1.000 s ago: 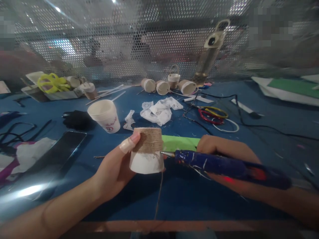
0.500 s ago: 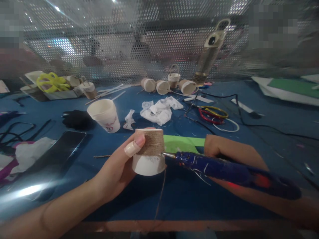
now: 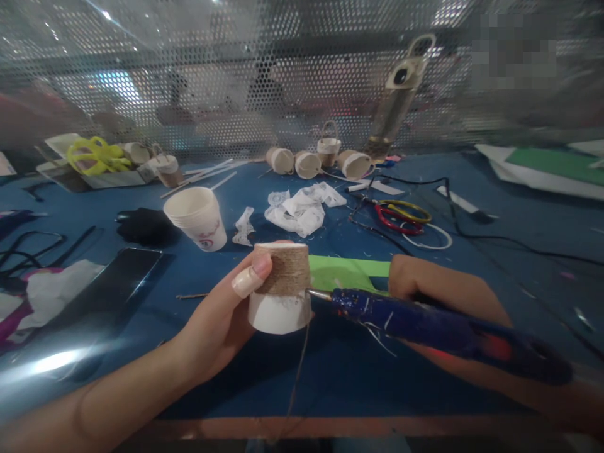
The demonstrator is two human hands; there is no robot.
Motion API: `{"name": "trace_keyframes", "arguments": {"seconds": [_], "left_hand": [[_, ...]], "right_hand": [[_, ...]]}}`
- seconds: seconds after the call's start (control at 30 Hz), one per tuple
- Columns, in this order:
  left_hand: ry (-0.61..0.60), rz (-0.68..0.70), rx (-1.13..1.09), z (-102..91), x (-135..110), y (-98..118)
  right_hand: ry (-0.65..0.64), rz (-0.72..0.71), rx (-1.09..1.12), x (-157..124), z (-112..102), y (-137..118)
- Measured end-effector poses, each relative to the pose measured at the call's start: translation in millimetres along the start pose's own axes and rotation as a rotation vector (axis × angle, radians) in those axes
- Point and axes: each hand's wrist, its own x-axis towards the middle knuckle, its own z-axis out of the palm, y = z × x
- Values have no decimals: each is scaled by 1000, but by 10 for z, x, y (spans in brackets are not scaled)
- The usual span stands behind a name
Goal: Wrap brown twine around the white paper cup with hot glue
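Upside down in my left hand [image 3: 226, 308] is a small white paper cup [image 3: 279, 314], its upper part wound with brown twine [image 3: 287, 267]. My thumb presses on the twine and the other fingers are hidden behind the cup. A loose twine end [image 3: 301, 368] hangs from the cup's right side. On the right, my right hand [image 3: 429, 286] is closed around a dark blue hot glue gun [image 3: 406, 314]. Its metal nozzle points left and meets the cup's right side at the lower edge of the winding. Light green paper [image 3: 340, 272] lies behind the cup.
Stacked paper cups [image 3: 197, 219] and crumpled white lace [image 3: 299, 211] lie beyond my hands. Several twine-wrapped cups [image 3: 307, 165] stand along the perforated metal screen [image 3: 226, 94]. A phone [image 3: 125, 277] is at left; black cable [image 3: 519, 248] and coloured wire loops [image 3: 401, 217] lie at right.
The cup and my left hand have shifted very slightly left. The nozzle stays at the winding's lower edge, and the hanging twine has swung a little left.
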Motion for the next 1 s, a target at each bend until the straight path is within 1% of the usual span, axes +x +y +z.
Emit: {"name": "trace_keyframes", "arguments": {"seconds": [0.07,0.1,0.2,0.23,0.33,0.4,0.43,0.47,0.5,0.53,0.57,0.6,0.7,0.83,1.0], "left_hand": [[18,10,35,1,7,-10],[31,11,47,3,9,-14],[66,2,46,8,3,-14],[60,7,41,9,0,-11],[46,3,17,6,-8,1],[48,2,3,1,-9,4],[51,3,2,-1,-9,3],[51,6,6,-2,-8,0],[51,9,13,-3,-6,-3],[49,12,24,-4,-5,-8],[56,12,34,-5,-2,-14],[62,13,41,-7,0,-20],[69,24,32,-20,6,-41],[76,25,16,-33,10,-49],[110,24,47,-10,5,-17]], "right_hand": [[-32,14,-9,-9,-3,0],[-74,14,-7,-15,-7,1],[-21,-19,29,-34,-14,14],[7,-28,42,-39,-12,21],[-25,-3,63,-48,17,43],[-13,27,52,-50,58,51],[65,58,28,-51,82,54],[80,14,30,-54,104,57],[56,22,26,-56,122,59],[183,66,6,-59,132,60],[123,7,45,-62,133,60],[92,-5,67,-65,126,58],[21,12,72,-73,86,43],[65,35,24,-80,74,30],[39,0,20,-68,84,83]]}}
